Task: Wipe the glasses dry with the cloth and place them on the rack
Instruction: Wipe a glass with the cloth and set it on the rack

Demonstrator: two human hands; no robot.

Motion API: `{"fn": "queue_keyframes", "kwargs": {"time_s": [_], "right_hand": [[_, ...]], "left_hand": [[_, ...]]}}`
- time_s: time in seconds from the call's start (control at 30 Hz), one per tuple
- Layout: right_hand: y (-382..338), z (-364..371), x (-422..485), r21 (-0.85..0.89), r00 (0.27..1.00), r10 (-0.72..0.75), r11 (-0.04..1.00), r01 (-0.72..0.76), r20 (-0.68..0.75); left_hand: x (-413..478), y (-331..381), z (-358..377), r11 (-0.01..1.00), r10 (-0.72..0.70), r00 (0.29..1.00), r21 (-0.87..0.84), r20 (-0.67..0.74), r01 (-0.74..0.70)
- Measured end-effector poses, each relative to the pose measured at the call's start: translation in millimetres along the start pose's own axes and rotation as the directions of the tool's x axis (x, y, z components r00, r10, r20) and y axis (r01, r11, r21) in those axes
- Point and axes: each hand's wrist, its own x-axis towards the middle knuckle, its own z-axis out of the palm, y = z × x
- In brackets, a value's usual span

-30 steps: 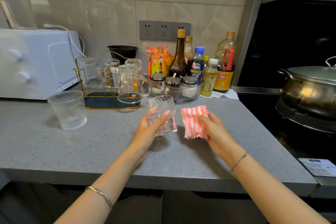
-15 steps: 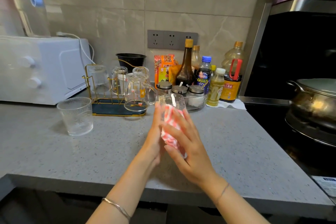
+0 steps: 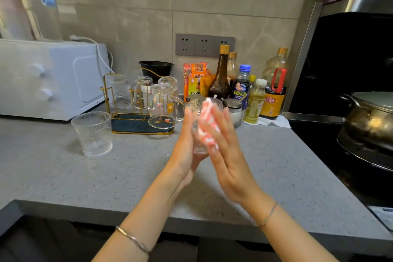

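My left hand (image 3: pixel 187 147) grips a clear glass (image 3: pixel 198 127) upright above the grey counter (image 3: pixel 63 176). My right hand (image 3: pixel 225 151) presses a red-and-white striped cloth (image 3: pixel 207 121) against the glass's right side, fingers fairly straight; both are blurred. A second ribbed glass (image 3: pixel 93 133) stands upright on the counter to the left. Behind it the gold wire rack (image 3: pixel 127 112) on a dark tray holds upturned glasses (image 3: pixel 119 91) and a glass pitcher (image 3: pixel 163 106).
A white appliance (image 3: pixel 46 78) stands at the back left. Sauce bottles (image 3: pixel 221 76), jars and packets line the wall behind the hands. On the right a stove holds a metal pot (image 3: pixel 370 117). The counter's front edge runs below my wrists.
My hands came together: the cloth, held apart from the glass a second ago, now wraps against it. Glass and hands rose slightly, and the view shifted closer.
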Motion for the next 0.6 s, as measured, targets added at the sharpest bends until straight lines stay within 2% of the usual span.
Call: {"fn": "queue_keyframes", "kwargs": {"time_s": [0.1, 0.2, 0.33, 0.5, 0.6], "right_hand": [[1.5, 4.9, -12.0, -0.18, 0.992, -0.111, 0.976, 0.121, 0.066], [-2.2, -0.5, 0.9, -0.218, 0.993, -0.118, 0.969, 0.117, 0.009], [-7.6, -12.2, 24.5, -0.104, 0.995, -0.06, 0.993, 0.052, -0.076], [-12.5, -27.8, 44.5, 0.23, 0.972, 0.202, 0.958, -0.171, -0.117], [-15.4, -28.1, 44.4, 0.238, 0.975, 0.187, 0.959, -0.154, -0.124]], "left_hand": [[-0.1, 8.7, -4.5, 0.996, -0.085, 0.996, -0.031, 0.023, 0.086], [-0.5, 12.1, -1.8, 0.998, -0.06, 0.998, -0.006, 0.033, 0.06], [-3.6, 13.0, 1.8, 1.0, -0.009, 0.999, -0.016, 0.046, 0.01], [-13.0, 9.4, -0.3, 0.992, -0.098, 0.99, -0.073, 0.098, 0.105], [-15.0, 13.1, 1.2, 0.994, -0.085, 0.987, -0.056, 0.134, 0.093]]}}
